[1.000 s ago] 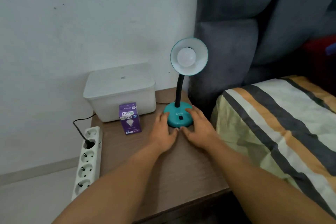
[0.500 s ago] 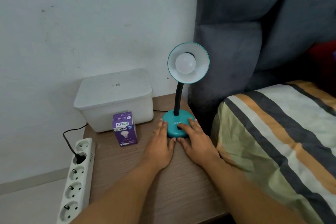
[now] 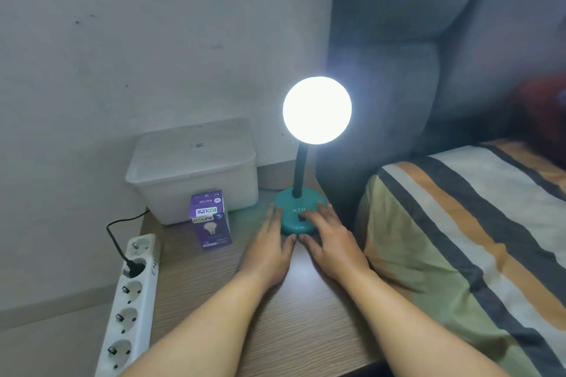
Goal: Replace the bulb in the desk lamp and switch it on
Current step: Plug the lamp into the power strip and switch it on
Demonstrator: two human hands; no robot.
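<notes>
A teal desk lamp stands on the wooden bedside table [image 3: 232, 309]; its round base [image 3: 291, 217] carries a black gooseneck. The lamp head [image 3: 317, 110] glows bright white, so the bulb inside is lost in glare. My left hand [image 3: 269, 248] lies flat against the left side of the base, fingers straight. My right hand [image 3: 330, 239] rests on the right side of the base, a finger on the black switch at its front. A purple bulb box [image 3: 211, 223] stands upright left of the lamp.
A white lidded plastic box [image 3: 193, 171] sits at the back of the table by the wall. A white power strip [image 3: 128, 303] with one black plug in it runs along the table's left edge. A bed with a striped cover [image 3: 474, 239] and grey headboard lies to the right.
The lamp has gone from unlit to lit. My right hand's finger has stayed on the switch at the base; both hands have kept their places beside it.
</notes>
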